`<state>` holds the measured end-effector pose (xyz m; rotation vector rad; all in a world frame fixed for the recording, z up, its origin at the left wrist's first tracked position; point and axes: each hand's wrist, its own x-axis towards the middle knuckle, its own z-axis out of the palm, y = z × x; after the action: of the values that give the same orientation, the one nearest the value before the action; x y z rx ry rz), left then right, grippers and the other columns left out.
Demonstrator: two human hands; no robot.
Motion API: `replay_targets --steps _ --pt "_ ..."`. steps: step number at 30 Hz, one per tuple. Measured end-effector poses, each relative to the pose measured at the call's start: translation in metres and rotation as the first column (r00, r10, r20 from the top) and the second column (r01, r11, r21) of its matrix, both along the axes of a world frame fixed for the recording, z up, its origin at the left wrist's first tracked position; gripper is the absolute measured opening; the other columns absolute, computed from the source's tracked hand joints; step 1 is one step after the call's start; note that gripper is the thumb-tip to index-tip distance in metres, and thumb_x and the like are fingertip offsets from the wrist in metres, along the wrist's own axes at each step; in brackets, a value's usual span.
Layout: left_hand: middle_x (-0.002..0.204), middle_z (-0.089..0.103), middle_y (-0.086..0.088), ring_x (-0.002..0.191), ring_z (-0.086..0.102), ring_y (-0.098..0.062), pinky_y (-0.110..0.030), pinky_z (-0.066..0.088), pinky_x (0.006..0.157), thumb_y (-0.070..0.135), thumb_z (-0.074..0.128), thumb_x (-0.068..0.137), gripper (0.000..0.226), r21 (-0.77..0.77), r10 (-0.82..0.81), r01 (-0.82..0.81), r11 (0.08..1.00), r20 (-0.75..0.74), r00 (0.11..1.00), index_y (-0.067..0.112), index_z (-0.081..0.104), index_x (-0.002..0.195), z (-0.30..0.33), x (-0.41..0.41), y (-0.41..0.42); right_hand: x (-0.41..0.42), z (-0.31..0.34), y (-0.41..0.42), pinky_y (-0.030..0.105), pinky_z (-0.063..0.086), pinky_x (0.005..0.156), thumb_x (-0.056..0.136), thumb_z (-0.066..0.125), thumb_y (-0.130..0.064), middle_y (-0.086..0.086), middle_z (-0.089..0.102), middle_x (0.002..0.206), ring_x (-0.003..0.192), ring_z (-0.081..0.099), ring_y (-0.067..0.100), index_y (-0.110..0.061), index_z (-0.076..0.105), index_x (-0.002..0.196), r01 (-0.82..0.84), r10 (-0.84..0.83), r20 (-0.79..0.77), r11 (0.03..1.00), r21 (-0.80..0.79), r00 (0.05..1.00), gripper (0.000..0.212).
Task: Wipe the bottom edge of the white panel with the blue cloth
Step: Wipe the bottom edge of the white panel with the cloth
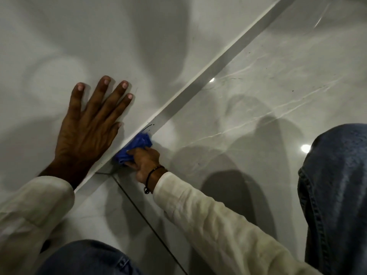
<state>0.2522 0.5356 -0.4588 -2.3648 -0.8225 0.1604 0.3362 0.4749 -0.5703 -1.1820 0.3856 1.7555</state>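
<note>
Both hands are at the white panel (59,46): the left hand (90,124) lies flat and spread against its face, holding nothing, while the right hand (146,161) is closed around the bunched blue cloth (137,145), pressing it to the panel's bottom edge (178,96) where it meets the glossy floor tile (258,96). Denim-clad knees (337,185) frame the view.

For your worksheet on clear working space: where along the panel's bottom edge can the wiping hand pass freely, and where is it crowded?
Free: the bottom edge and the glossy floor up-right of the blue cloth. Crowded: where the right hand grips the cloth, the left hand lies flat on the white panel just above.
</note>
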Motion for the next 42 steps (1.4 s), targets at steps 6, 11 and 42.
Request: replay_targets --steps 6,11,42 --pt "0.182 -0.008 -0.004 0.162 -0.034 -0.023 -0.046 -0.036 0.125 0.038 0.042 0.105 0.082 0.032 -0.021 0.021 0.999 0.001 1.000 0.022 -0.001 0.174 -0.001 0.000 -0.001 0.054 -0.001 0.030 0.056 0.061 0.090 0.087 0.060 0.008 0.023 0.071 0.119 0.110 0.070 0.043 -0.002 0.069 0.110 0.249 -0.245 0.245 0.968 0.012 0.938 0.026" --pt "0.182 -0.009 -0.004 0.163 -0.031 -0.025 -0.047 -0.035 0.125 0.037 0.039 0.108 0.079 0.039 -0.050 0.051 0.998 -0.011 0.999 0.022 -0.002 0.173 -0.002 -0.001 0.002 0.017 -0.007 0.004 0.050 0.058 0.100 0.086 0.068 -0.001 0.016 0.072 0.124 0.115 0.070 0.035 -0.007 0.068 0.121 -0.005 0.016 0.262 0.999 -0.042 0.965 0.036" --pt "0.182 -0.014 -0.002 0.159 -0.039 -0.024 -0.048 -0.038 0.122 0.037 0.040 0.107 0.080 0.046 -0.007 0.010 0.999 -0.060 0.998 0.022 -0.003 0.173 0.001 0.003 -0.004 -0.004 -0.021 -0.008 0.047 0.057 0.102 0.084 0.068 -0.005 0.015 0.073 0.120 0.114 0.069 0.034 -0.012 0.073 0.104 -0.161 0.158 0.452 0.986 -0.033 0.878 0.022"
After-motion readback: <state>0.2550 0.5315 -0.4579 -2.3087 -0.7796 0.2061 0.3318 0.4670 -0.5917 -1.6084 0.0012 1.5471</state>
